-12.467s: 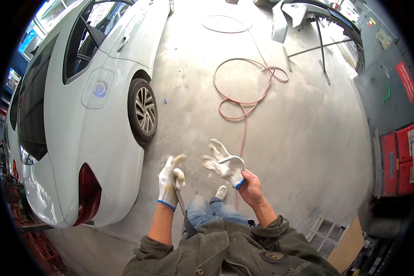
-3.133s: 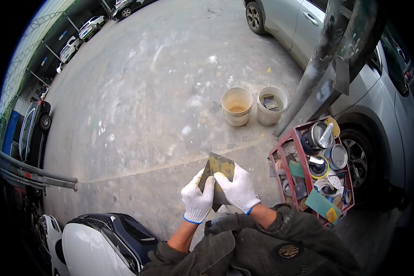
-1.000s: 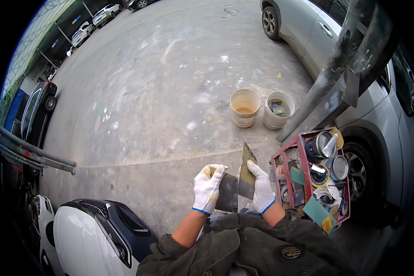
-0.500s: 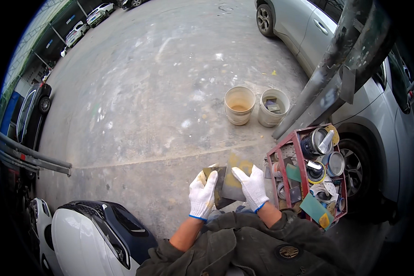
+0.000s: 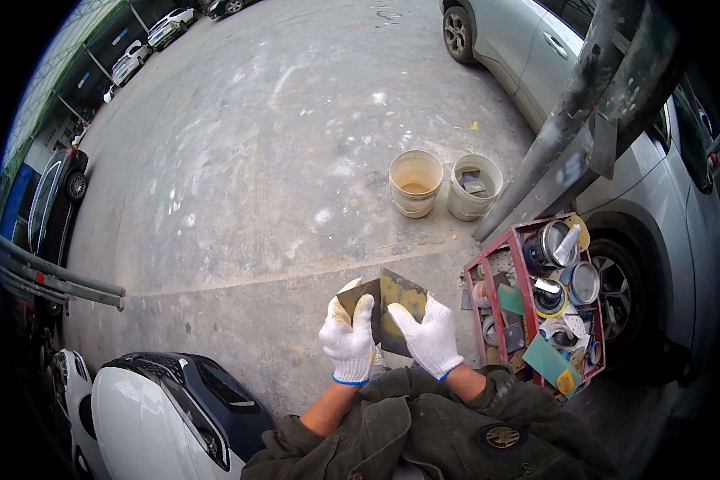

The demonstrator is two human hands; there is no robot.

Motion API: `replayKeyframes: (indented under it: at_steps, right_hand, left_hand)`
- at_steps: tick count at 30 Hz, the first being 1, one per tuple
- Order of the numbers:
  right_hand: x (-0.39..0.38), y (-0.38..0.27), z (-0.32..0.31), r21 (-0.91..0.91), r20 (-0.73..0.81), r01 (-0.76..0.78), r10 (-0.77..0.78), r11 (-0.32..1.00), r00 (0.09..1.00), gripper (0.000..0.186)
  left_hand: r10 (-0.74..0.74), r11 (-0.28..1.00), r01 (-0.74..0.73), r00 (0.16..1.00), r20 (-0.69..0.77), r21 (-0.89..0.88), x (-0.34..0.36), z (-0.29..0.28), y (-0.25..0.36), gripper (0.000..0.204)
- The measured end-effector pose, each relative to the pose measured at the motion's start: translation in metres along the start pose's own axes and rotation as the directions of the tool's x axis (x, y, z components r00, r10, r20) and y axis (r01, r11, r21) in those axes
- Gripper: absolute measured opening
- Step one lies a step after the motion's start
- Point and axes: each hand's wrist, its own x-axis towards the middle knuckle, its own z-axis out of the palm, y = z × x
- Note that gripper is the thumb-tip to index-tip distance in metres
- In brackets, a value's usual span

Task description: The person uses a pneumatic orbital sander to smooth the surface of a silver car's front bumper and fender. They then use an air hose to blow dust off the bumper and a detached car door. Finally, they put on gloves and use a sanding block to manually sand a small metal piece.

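Two hands [image 5: 348, 340] [image 5: 434, 340] pinching thin sheets [image 5: 400, 302], edges close together, broad floor [image 5: 240, 200] ahead, red cart [image 5: 520, 260] right.

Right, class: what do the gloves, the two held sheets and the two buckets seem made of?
Gloves: matte white yarn, perhaps cotton, by the knit-like texture.
Sheets: thin, straight-edged, dull; possibly metal or abrasive paper, yellowish patches leaving it open.
Buckets: probably off-white plastic, dull, judging by moulded-looking rims.

Soft, diffuse daylight brightens the concrete floor [image 5: 216, 224]; deep shadow lies beneath the silver car [image 5: 632, 188]. Focus is fairly crisp; fisheye distortion bends straight edges near the black rim.
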Motion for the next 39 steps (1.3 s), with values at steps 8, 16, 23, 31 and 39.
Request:
replayKeyframes:
  at_steps: [8, 16, 23, 31, 39]
  right_hand:
    - [0.003, 0.009, 0.009, 0.072, -0.029, 0.006, -0.004, 0.997, 1.0, 0.021]
    - [0.004, 0.005, 0.009, -0.075, -0.008, 0.198, -0.199, 0.977, 0.98, 0.022]
    - [0.007, 0.002, 0.006, -0.153, 0.076, 0.313, -0.305, 0.937, 0.949, 0.018]
    - [0.03, -0.014, -0.006, -0.154, 0.265, 0.379, -0.331, 0.912, 0.906, 0.02]
    - [0.036, 0.013, 0.006, 0.175, 0.079, -0.015, 0.001, 0.984, 0.997, 0.025]
  left_hand:
    - [-0.128, 0.989, 0.138, 0.981, 0.144, -0.06, 0.004, 0.0, 0.007, 0.029]
    - [0.053, 0.942, -0.197, 0.889, 0.455, 0.274, 0.018, -0.019, 0.006, 0.016]
    - [-0.064, 0.903, -0.25, 0.725, 0.686, 0.348, 0.041, -0.035, 0.017, 0.02]
    - [-0.124, 0.839, -0.404, 0.51, 0.852, 0.364, 0.054, -0.036, 0.001, 0.029]
    - [-0.037, 0.934, -0.155, 0.853, 0.52, 0.321, 0.041, -0.018, -0.006, 0.026]
